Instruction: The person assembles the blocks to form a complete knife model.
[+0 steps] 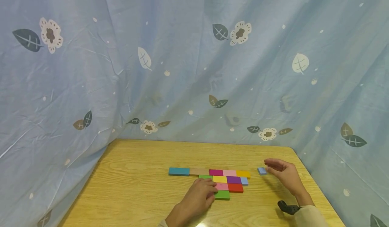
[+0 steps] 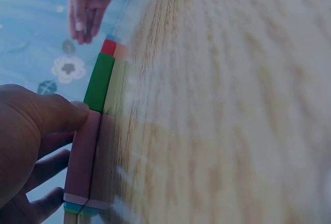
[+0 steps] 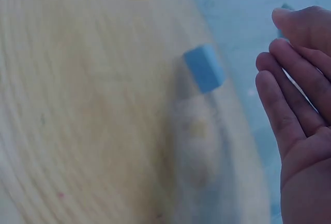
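Observation:
Flat coloured blocks lie side by side in rows on the wooden table. The far row runs from a teal block to an orange block; nearer rows include a yellow block, a red block and a green block. My left hand rests against the left side of the nearer rows, fingers spread, and in the left wrist view its thumb touches a block edge. A separate small light-blue block lies right of the rows. Just beside it, my right hand hovers with extended fingers, holding nothing.
Behind the wooden table and along its sides hangs a blue curtain with leaf and flower prints. A black strap-like piece sticks out at the right wrist, near the sleeve. The table's right edge runs close to the right arm.

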### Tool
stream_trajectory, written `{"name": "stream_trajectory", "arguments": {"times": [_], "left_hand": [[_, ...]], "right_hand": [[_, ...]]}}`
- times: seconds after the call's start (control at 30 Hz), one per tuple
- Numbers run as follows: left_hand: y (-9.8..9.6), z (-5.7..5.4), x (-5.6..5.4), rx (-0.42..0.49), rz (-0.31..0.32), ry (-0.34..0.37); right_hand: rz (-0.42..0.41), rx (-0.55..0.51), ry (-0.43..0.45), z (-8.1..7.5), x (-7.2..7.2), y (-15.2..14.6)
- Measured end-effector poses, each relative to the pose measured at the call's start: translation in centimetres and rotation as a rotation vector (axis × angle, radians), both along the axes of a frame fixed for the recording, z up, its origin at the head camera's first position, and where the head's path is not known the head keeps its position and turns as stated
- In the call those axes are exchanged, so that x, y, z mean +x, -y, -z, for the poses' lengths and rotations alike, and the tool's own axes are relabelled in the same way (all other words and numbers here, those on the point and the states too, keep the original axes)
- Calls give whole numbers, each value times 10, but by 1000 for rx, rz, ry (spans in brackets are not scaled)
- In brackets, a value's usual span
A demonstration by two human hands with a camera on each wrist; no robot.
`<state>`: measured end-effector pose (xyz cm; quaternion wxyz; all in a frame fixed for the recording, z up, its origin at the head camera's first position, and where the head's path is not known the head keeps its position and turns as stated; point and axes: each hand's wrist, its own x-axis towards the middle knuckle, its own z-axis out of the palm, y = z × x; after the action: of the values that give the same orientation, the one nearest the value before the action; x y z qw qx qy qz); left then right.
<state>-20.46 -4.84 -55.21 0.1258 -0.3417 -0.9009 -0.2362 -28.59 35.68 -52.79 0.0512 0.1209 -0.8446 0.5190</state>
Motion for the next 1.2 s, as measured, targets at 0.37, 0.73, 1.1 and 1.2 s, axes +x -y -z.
{"name": "stream_trajectory", "arguments": {"times": [0.37,0.73,1.1,1.2], "left_hand": [[0,0,0,9,9,5],[0,-1,0,-2,-2,17],[0,-1,1,-6,-7,29],[0,-2,1,-7,-9,27]], "right_hand": [[-12,-39,70,23,-7,-2],[15,37,-48,31,-7,2],[70,55,-31,12,26,18],[46,18,-63,4,41,32]]}}
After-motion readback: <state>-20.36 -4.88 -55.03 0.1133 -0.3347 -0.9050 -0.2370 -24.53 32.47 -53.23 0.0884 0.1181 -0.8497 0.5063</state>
